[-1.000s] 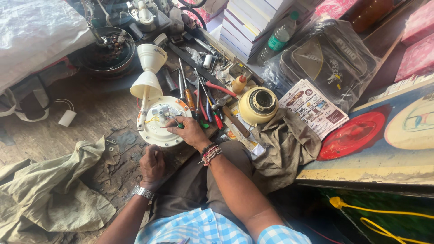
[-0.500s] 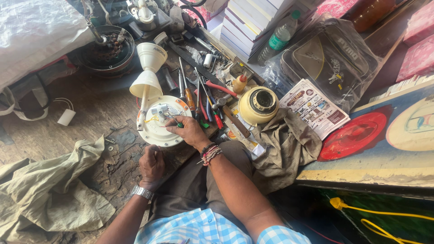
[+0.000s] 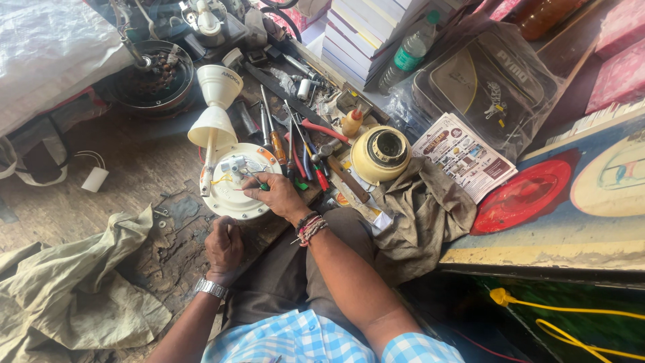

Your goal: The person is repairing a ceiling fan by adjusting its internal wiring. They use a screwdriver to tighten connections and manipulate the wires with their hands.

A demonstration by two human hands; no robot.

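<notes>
A round cream fan housing (image 3: 232,195) with small wired parts inside lies on the worn floor in front of me. My right hand (image 3: 277,195) rests on its right side and grips a green-handled screwdriver (image 3: 259,183) whose tip points into the housing. My left hand (image 3: 224,245) sits just below the housing's rim with fingers curled; whether it holds anything is hidden. A silver watch is on that wrist, and beaded bands are on the right wrist.
Several screwdrivers and pliers (image 3: 295,144) lie right of the housing. A cream domed cover (image 3: 381,153), two cream cones (image 3: 215,101), a dark motor (image 3: 151,74), a leaflet (image 3: 463,154), a bottle (image 3: 410,54) and olive cloths (image 3: 74,296) surround me.
My right hand has shifted only slightly on the housing. Everything else stays where it was.
</notes>
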